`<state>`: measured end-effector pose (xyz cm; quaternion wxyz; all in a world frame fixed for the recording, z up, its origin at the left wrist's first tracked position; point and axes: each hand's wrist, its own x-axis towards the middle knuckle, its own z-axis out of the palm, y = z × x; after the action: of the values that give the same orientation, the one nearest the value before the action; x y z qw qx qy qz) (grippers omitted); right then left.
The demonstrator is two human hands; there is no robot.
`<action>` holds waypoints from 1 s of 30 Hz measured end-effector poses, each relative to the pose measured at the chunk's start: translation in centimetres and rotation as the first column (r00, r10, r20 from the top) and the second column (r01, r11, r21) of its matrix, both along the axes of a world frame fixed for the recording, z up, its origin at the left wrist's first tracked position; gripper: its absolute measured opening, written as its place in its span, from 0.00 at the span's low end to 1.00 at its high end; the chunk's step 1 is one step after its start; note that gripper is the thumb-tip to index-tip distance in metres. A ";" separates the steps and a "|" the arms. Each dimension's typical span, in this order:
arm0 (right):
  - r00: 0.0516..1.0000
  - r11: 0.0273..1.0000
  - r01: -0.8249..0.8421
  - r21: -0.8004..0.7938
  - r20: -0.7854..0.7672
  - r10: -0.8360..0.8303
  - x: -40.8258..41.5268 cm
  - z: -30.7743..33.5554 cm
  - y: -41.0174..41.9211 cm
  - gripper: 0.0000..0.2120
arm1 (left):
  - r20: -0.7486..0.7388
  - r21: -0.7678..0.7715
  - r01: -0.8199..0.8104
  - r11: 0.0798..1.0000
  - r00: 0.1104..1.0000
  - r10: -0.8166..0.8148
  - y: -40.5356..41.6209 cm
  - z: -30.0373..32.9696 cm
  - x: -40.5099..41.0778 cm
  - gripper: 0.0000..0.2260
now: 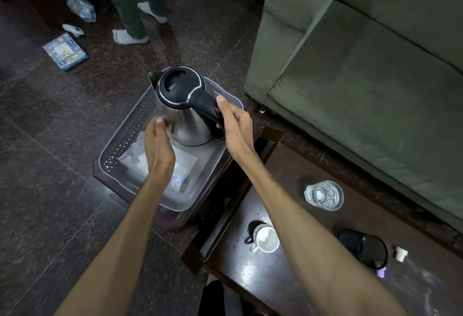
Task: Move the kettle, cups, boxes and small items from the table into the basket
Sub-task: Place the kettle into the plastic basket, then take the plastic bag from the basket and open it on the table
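While my right hand point(231, 117) clamps the black handle, my left hand point(157, 140), fingers together, flat-steadies the steel kettle point(184, 105) at frame centre over the basket point(125, 140); smooth, slippery, rigid, probably heavy.

Steel kettle point(183, 112) with black lid, tilted, inside the grey basket point(125, 140) above a packet point(185, 168).

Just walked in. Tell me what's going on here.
A person is clearing a table into a grey basket. The right hand grips the kettle by its black handle, with the left hand flat against its steel side, at the basket's far end. A clear packet already lies inside. A glass, a white cup and a black pouch remain on the table.
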<state>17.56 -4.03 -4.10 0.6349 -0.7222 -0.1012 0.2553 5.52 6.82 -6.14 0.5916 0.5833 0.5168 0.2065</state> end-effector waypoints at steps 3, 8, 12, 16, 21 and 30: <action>0.997 0.997 0.079 0.023 0.011 -0.079 0.5 0.4 -2.0 0.26 | -0.058 0.005 -0.076 0.997 0.995 0.076 -2.6 0.0 -1.0 0.19; 0.964 0.967 0.252 -0.042 0.092 -0.248 0.5 0.0 -8.7 0.05 | -0.047 0.146 -0.092 0.985 0.994 0.100 -8.6 -0.3 -2.6 0.09; 0.946 0.934 0.320 -0.159 0.106 -0.306 -1.1 -1.2 -14.4 0.12 | -0.010 0.192 -0.009 0.981 1.000 0.011 -13.7 -0.7 -3.4 0.10; 0.942 0.909 0.336 -0.248 0.117 -0.316 -3.7 -2.0 -19.9 0.12 | -0.021 0.198 0.110 0.974 0.994 -0.108 -18.0 -0.9 -4.5 0.08; 0.912 0.806 0.409 -0.429 0.169 -0.373 -6.4 -2.9 -26.8 0.12 | -0.160 0.205 0.419 0.884 0.906 -0.392 -23.1 -1.9 -5.5 0.05; 0.929 0.668 0.361 -0.651 0.186 -0.321 -9.2 -3.8 -34.9 0.08 | -0.454 0.095 0.819 0.565 0.541 -0.708 -30.5 -4.2 -7.3 0.20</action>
<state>8.36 -38.92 -7.88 0.3630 -0.9150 0.1173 0.1311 -1.73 -23.71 -10.38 0.4195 0.8597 0.2685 -0.1135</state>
